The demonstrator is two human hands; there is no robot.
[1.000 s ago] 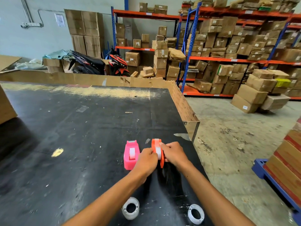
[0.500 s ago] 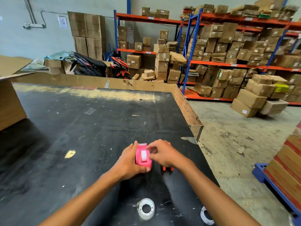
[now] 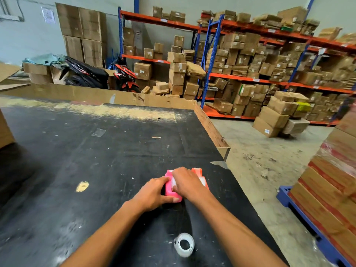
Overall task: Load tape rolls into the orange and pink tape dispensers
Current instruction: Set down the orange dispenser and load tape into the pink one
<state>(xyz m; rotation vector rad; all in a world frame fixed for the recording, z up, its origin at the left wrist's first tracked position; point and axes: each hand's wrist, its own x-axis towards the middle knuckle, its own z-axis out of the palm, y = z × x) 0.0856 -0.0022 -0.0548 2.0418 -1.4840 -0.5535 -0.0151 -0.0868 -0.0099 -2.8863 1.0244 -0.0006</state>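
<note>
The pink tape dispenser [image 3: 170, 189] sits on the black table [image 3: 96, 160], held between both hands. My left hand [image 3: 152, 194] grips its left side and near end. My right hand [image 3: 187, 184] lies over its top and right side, fingers on the white tape inside. Just right of it stands the orange tape dispenser [image 3: 199, 174], mostly hidden behind my right hand. One clear tape roll [image 3: 184, 244] lies flat on the table between my forearms, near the front edge.
The table's right edge [image 3: 227, 153] drops to a concrete floor. A stack of cartons on a blue pallet [image 3: 331, 189] stands at the right. A cardboard box [image 3: 5, 130] sits at the table's left. Shelving racks full of cartons fill the background.
My hands left the orange dispenser and took hold of the pink one, pulling it right, beside the orange one. The second tape roll has gone out of view.
</note>
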